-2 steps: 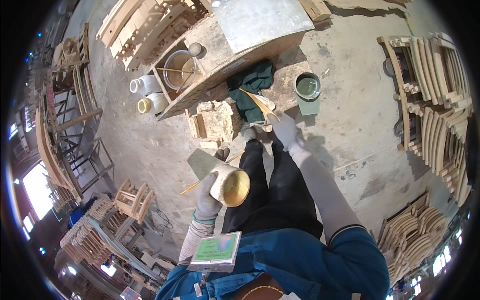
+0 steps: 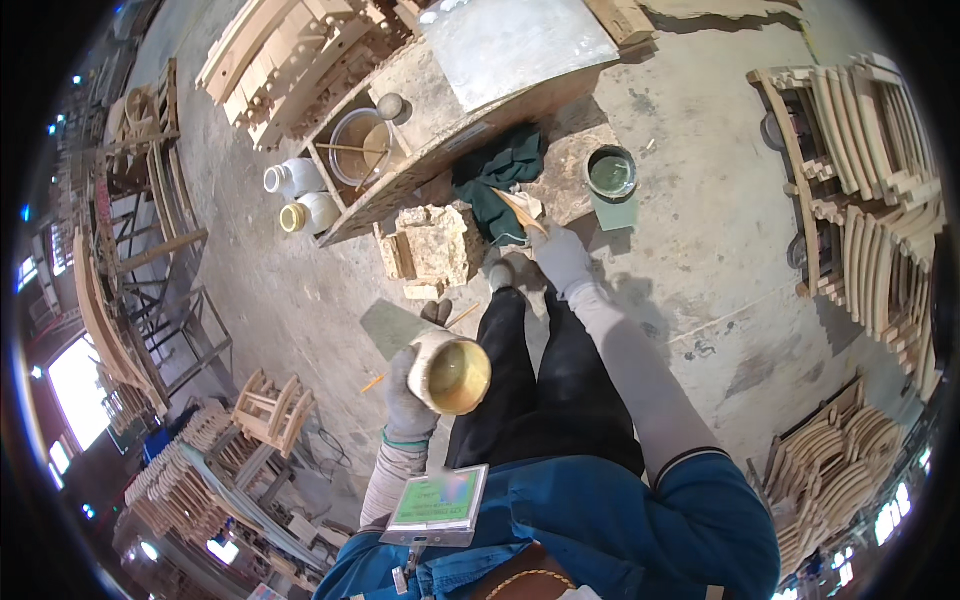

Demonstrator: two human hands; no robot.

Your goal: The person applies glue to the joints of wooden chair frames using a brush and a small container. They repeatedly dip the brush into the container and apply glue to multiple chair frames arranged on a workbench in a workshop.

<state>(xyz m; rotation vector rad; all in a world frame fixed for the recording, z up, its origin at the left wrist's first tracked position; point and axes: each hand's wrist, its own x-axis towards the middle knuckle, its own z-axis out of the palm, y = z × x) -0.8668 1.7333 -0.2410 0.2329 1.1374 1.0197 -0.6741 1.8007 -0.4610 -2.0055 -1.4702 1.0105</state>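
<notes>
My left hand (image 2: 408, 400), in a grey glove, is closed around a pale cup (image 2: 432, 360) with some yellowish liquid inside, its mouth tilted toward me. Behind the cup runs a thin orange-yellow stick (image 2: 373, 383); whether my fingers grip it too is hidden. A flat grey-green piece (image 2: 388, 328) shows beside the cup. Ahead, my gloved right hand (image 2: 563, 258) is closed on the near end of a flat wooden stick (image 2: 520, 212). A whitish scrap (image 2: 530, 203) lies against that stick, over a dark green cloth (image 2: 490, 212).
A can of green liquid (image 2: 611, 173) stands ahead right. A crusted block (image 2: 430, 248) sits on the floor before a low wooden bench (image 2: 430, 150) with a bucket (image 2: 362, 130) in its open end. Two white jugs (image 2: 312, 212) stand alongside. Stacked wooden parts (image 2: 865, 150) line the right.
The cup's mouth has turned more toward me, showing more of its inside. My right hand and the wooden stick have shifted slightly left, and the stick's angle has changed a little.
</notes>
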